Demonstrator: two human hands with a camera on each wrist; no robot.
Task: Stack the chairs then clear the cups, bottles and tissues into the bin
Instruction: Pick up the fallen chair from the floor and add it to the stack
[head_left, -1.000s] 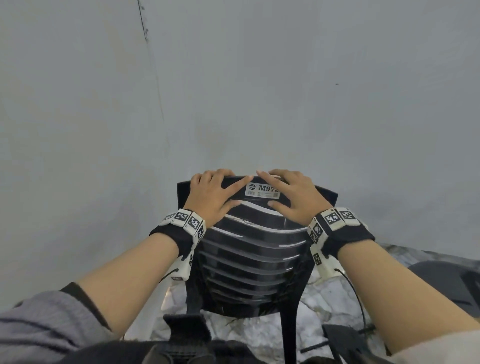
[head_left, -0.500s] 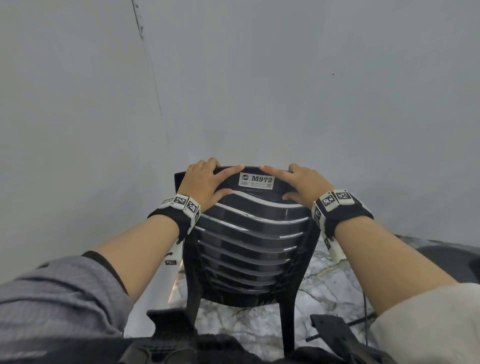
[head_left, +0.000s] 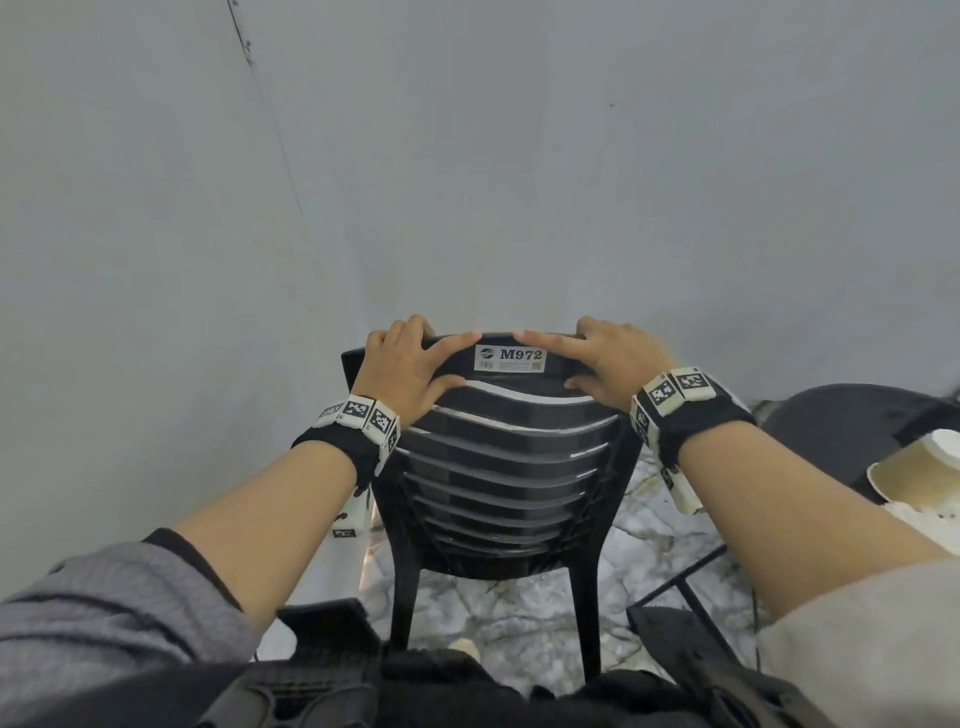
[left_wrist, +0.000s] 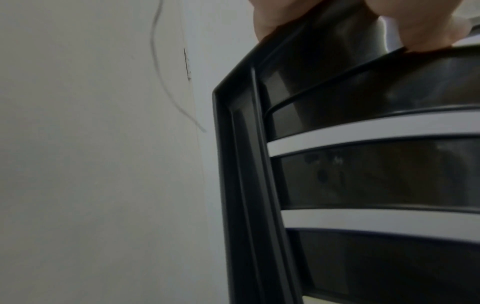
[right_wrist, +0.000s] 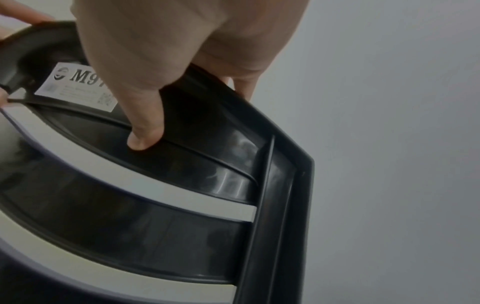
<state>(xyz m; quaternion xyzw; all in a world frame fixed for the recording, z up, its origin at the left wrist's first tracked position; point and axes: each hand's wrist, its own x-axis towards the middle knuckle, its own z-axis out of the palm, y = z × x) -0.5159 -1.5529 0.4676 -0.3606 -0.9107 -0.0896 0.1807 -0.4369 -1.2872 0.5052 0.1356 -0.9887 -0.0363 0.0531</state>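
A black slatted plastic chair (head_left: 493, 467) with a white "M972" label stands in front of me, its back facing me, close to the grey wall. My left hand (head_left: 410, 366) grips the left part of the backrest's top rail, fingers hooked over the far edge and thumb on the near face. My right hand (head_left: 602, 364) grips the right part the same way. The right wrist view shows the chair (right_wrist: 182, 195) with my thumb (right_wrist: 145, 131) pressed on the top slat. In the left wrist view the chair (left_wrist: 363, 174) fills the right side. A tan paper cup (head_left: 914, 467) lies at the right edge.
Grey walls (head_left: 467, 156) meet in a corner just behind the chair. A round dark table (head_left: 841, 415) at the right carries the cup and white tissue (head_left: 930, 519). The floor (head_left: 519, 613) is pale marble. Dark gear on my body fills the bottom edge.
The chair has gone away from me towards the wall and stands more upright, its legs now in view. Both hands stayed on its top rail. The table with the cup has come into view.
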